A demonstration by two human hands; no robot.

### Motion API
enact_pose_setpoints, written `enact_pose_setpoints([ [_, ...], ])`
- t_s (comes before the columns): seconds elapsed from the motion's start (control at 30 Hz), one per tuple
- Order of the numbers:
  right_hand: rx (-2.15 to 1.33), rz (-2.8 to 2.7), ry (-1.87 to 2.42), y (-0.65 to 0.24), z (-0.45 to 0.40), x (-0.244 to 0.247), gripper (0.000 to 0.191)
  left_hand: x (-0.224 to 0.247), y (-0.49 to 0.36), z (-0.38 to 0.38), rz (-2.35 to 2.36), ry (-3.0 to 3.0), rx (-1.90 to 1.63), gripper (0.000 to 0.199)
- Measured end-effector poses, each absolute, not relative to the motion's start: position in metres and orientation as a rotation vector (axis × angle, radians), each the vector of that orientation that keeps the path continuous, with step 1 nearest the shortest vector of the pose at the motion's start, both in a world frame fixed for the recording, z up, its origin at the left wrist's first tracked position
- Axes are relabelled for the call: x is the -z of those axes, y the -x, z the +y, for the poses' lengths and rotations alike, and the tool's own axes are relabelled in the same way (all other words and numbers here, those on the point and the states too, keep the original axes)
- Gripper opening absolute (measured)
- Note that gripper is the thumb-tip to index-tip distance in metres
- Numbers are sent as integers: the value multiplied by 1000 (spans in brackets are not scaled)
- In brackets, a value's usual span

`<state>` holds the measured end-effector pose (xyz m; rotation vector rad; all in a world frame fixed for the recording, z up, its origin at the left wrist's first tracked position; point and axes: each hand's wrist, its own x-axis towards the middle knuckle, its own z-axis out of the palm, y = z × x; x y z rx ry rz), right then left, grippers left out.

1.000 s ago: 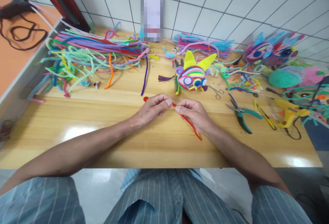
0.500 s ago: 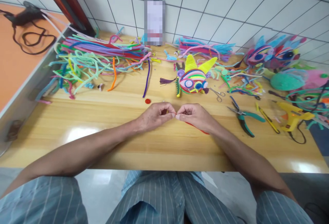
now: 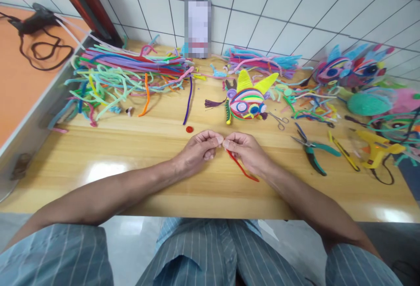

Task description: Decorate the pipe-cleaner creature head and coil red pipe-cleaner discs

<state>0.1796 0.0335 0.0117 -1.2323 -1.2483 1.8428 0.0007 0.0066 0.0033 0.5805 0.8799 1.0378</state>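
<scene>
Pinching a red pipe cleaner (image 3: 242,167) over the middle of the table (image 3: 197,196)
Gripped at one end in the closed fingers (image 3: 214,141) of left hand (image 3: 200,148) and right hand (image 3: 245,148), trailing toward the near edge. Neighboured by a red disc (image 3: 189,129) just beyond the left hand, a striped, yellow-eared figure (image 3: 248,101) nearer the far edge, and pliers (image 3: 309,146) toward the right edge.

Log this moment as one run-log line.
right hand: pinching thin red fuzzy strip | left hand: fingers pinched at strip's end, grip partly hidden | round red disc: on pale wooden table beyond left hand
</scene>
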Motion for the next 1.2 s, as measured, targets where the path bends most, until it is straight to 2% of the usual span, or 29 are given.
enact_pose_setpoints([
  [0.13,-1925,-1225,1248,-185,38,-17,45,-3,5,12,862,-719,-989,47],
  [0.47,-2028,-1358,1317,-197,48,-28,32,-1,19,22,901,-1331,-897,35],
  [0.7,-2012,-1354,1227,-195,45,-20,37,-2,17,16,945,-1337,-926,40],
  [0.97,-1958,-1286,1189,-179,31,-9,52,10,4,5,924,-960,-1016,53],
  [1.2,-1735,-1418,1175,-178,22,-4,46,-8,19,14,1117,-1419,-1117,36],
])
